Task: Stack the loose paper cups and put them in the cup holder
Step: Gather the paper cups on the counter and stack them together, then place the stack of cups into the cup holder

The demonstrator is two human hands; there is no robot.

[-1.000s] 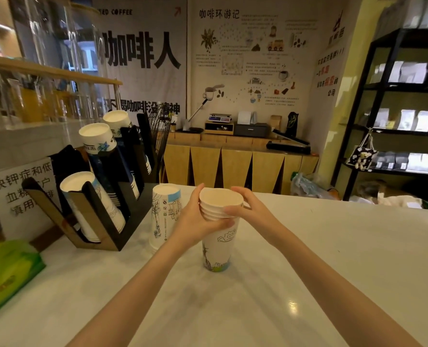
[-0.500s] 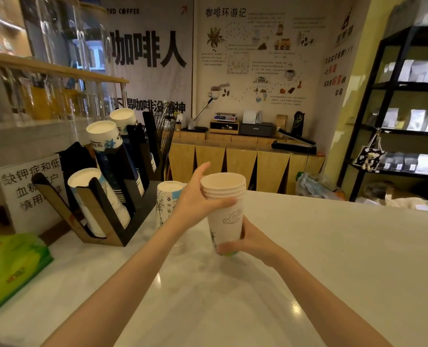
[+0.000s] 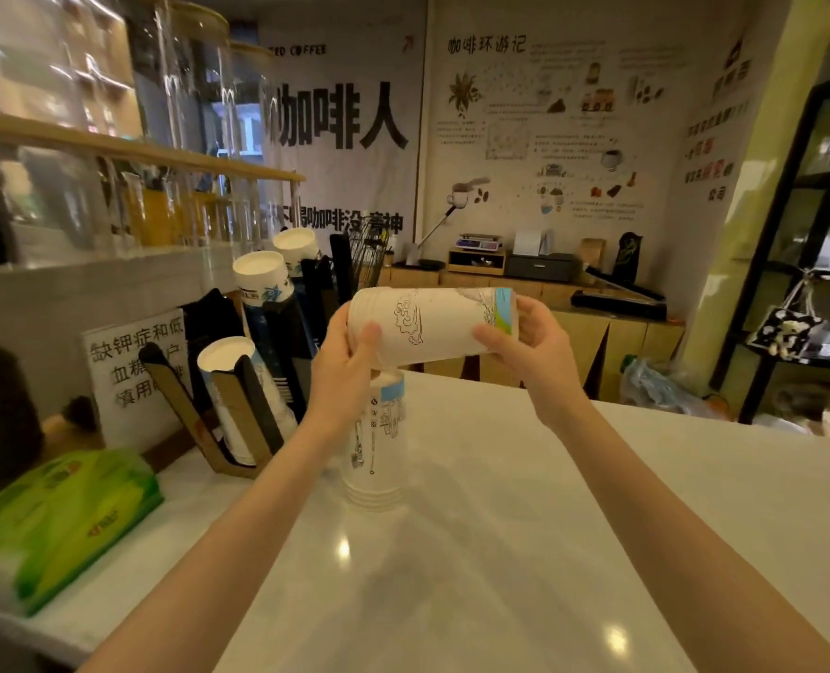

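Note:
I hold a stack of white printed paper cups (image 3: pixel 432 325) lying sideways in the air, rims to the left, bottom to the right. My left hand (image 3: pixel 347 371) grips the rim end and my right hand (image 3: pixel 532 349) grips the bottom end. Below it a second stack of upside-down cups (image 3: pixel 379 444) stands on the white counter (image 3: pixel 549 527). The black and brown slanted cup holder (image 3: pixel 252 410) sits to the left, with cup stacks in three of its slots.
A green tissue pack (image 3: pixel 68 517) lies at the counter's left edge. A white sign with printed text (image 3: pixel 133 371) leans behind the holder. Glass jars stand on a wooden shelf (image 3: pixel 136 148) above. A black rack (image 3: pixel 801 264) is far right.
The stack was upright on the counter, then lifted. Both hands have now tipped it onto its side, higher up, with my right hand moved to its bottom end.

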